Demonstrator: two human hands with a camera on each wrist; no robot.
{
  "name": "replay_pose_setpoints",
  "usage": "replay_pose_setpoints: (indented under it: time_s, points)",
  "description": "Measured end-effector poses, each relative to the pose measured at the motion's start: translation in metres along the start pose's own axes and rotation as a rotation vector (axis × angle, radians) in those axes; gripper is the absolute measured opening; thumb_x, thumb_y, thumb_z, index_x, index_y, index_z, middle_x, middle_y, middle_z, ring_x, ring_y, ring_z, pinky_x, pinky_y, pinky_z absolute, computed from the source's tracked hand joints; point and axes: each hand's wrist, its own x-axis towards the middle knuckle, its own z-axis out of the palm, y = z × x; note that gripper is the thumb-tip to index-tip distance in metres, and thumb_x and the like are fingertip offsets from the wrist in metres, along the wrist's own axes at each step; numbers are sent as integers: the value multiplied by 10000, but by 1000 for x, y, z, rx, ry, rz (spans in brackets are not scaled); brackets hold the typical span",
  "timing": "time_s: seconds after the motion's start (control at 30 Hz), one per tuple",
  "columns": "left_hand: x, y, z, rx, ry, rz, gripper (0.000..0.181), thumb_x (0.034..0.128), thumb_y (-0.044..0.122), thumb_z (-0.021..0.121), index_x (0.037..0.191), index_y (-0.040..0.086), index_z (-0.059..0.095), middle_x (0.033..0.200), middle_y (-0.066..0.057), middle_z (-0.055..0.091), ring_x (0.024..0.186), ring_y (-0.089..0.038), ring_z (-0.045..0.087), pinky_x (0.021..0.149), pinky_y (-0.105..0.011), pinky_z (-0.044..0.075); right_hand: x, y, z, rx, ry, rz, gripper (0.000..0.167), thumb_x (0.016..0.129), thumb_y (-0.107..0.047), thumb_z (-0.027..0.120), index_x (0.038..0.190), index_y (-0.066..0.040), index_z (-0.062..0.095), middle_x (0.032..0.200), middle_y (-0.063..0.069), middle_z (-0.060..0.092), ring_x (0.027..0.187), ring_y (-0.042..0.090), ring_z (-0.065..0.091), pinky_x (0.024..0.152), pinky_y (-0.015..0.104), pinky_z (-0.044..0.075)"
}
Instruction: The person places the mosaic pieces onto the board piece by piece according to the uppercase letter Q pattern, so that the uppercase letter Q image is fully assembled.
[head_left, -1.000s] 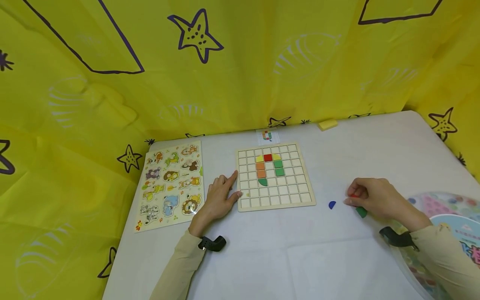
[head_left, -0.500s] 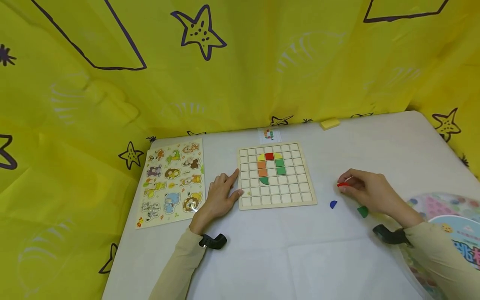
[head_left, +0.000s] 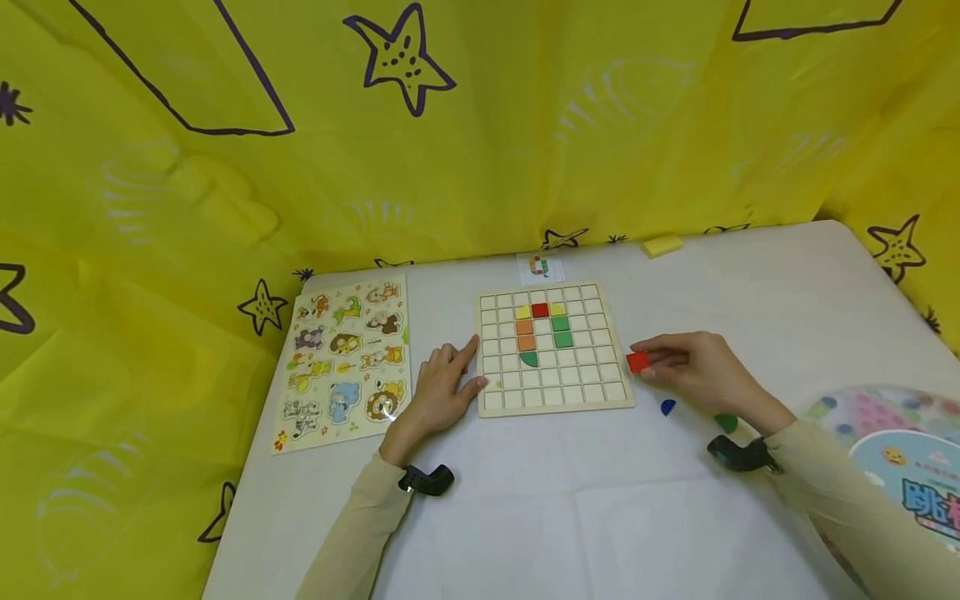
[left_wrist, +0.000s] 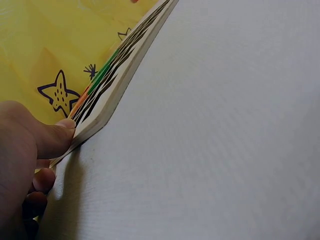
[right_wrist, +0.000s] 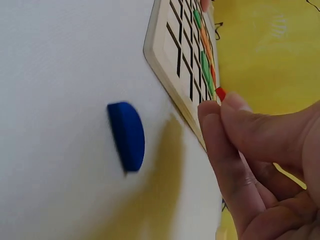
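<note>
My right hand pinches a red square tile between thumb and fingertips, just off the right edge of the wooden grid board. Yellow, red, orange and green pieces form an arch on that board. My left hand touches the board's left edge with thumb and straight index finger; in the left wrist view the thumb rests on the rim. Below the right hand lies a blue half-round piece, apart from the fingers. A green curved piece lies near the right wrist.
An animal puzzle board lies to the left. A small pattern card is behind the grid board, and a yellow block sits by the back edge. At right is a round printed package, partly under the right forearm.
My right hand has lifted the red tile from beside the green piece and carried it left to the board's edge. The left hand stays at the board.
</note>
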Motion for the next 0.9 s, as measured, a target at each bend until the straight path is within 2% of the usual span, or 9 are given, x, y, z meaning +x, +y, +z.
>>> replay_pose_setpoints:
  time_s: [0.3, 0.47, 0.6, 0.83, 0.9]
  points:
    - [1, 1, -1, -2, 0, -2, 681, 1058, 285, 633, 1643, 49, 378, 973, -68, 465, 864, -186, 337, 797, -344, 235, 27, -12, 15, 6, -12, -62, 318, 909, -113, 847, 1214, -40, 795, 1020, 58, 805, 865, 93, 697, 749, 205, 552]
    - [0, 0, 0, -5, 3, -5, 680, 1056, 281, 634, 1642, 47, 380, 974, -63, 468, 869, -180, 337, 800, -343, 237, 42, -16, 23, 17, -52, -31, 323, 909, -137, 851, 1223, -79, 803, 991, 22, 792, 870, 165, 655, 728, 236, 503]
    - [0, -1, 0, -3, 13, 0, 674, 1054, 276, 634, 1637, 44, 389, 969, -58, 461, 872, -184, 341, 794, -344, 236, 52, -19, 32, 12, -74, -22, 338, 902, -135, 856, 1228, -66, 800, 990, 36, 785, 874, 192, 628, 747, 251, 475]
    - [1, 0, 0, -1, 15, -10, 676, 1043, 275, 641, 1634, 53, 400, 967, -56, 459, 890, -193, 362, 797, -349, 247, 67, -27, 47, 43, -97, -70, 332, 887, -147, 873, 1194, -39, 808, 1084, 104, 793, 847, 189, 583, 722, 251, 460]
    - [1, 0, 1, -4, 10, -14, 679, 1044, 277, 641, 1638, 58, 395, 969, -52, 460, 890, -187, 360, 801, -347, 248, 71, -28, 52, 56, -105, -80, 324, 877, -132, 879, 1182, -40, 813, 1066, 101, 792, 838, 175, 593, 718, 241, 473]
